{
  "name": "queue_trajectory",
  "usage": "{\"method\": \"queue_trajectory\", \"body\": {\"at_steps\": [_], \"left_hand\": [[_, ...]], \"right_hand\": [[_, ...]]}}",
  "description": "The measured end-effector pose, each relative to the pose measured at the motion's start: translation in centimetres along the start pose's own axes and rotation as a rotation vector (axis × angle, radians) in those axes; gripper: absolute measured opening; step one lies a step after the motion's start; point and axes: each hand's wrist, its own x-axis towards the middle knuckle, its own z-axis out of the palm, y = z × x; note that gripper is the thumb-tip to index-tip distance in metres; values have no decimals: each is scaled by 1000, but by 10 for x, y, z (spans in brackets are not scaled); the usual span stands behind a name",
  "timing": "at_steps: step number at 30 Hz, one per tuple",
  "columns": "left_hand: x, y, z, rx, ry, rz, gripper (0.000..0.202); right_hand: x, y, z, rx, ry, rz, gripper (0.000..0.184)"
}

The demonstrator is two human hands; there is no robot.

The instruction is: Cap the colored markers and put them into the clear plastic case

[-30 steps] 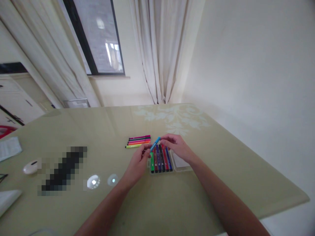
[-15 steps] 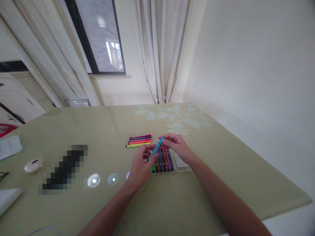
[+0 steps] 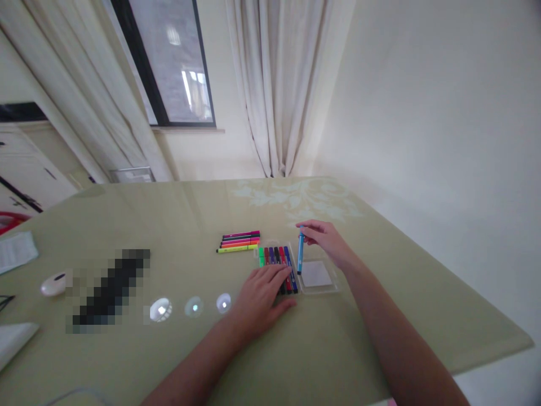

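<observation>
My right hand point(image 3: 326, 239) pinches a light blue marker point(image 3: 300, 255) by its top end, holding it nearly upright over a clear plastic case point(image 3: 318, 276). Several markers point(image 3: 276, 256) lie side by side in the left half of that case: green, purple, black, red, dark blue. My left hand point(image 3: 264, 295) rests flat with fingers spread on the near ends of those markers and the case's left edge. A few more markers point(image 3: 239, 241), pink to yellow, lie in a row on the table just left of the case.
The table point(image 3: 177, 220) is olive green with a pale flower pattern at the back. At the far left lie a white mouse point(image 3: 53, 283), a pixelated dark object point(image 3: 105, 290) and papers point(image 3: 17, 251). A wall stands close on the right, curtains and a window behind.
My left hand let go of the blue marker and dropped flat onto the case. My right hand carried the marker rightward and turned it upright over the case's open half.
</observation>
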Motion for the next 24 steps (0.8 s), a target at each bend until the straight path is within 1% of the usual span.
{"method": "queue_trajectory", "body": {"at_steps": [2,4,8,11,14,17,22,24], "left_hand": [[0,1,0,75,-35,17,59],[0,1,-3,119,-44,7,56],[0,3,-9,178,-47,-12,58],[-1,5,-12,212,-58,-18,59],[-1,7,-11,216,-80,30,63],[-1,7,-8,214,-109,92,66],[-2,6,-5,233,-129,101,66],[-2,6,-4,235,-128,101,65]], "right_hand": [[2,5,-9,-63,-31,57,31],[2,9,-10,-104,-84,109,28],[-1,14,3,-132,-218,157,24],[-3,17,14,-130,-253,169,23],[-2,22,20,-131,-248,146,23],[1,27,21,-157,-240,112,21],[4,31,20,-391,-171,-54,16],[4,29,20,-452,-151,-91,16]]}}
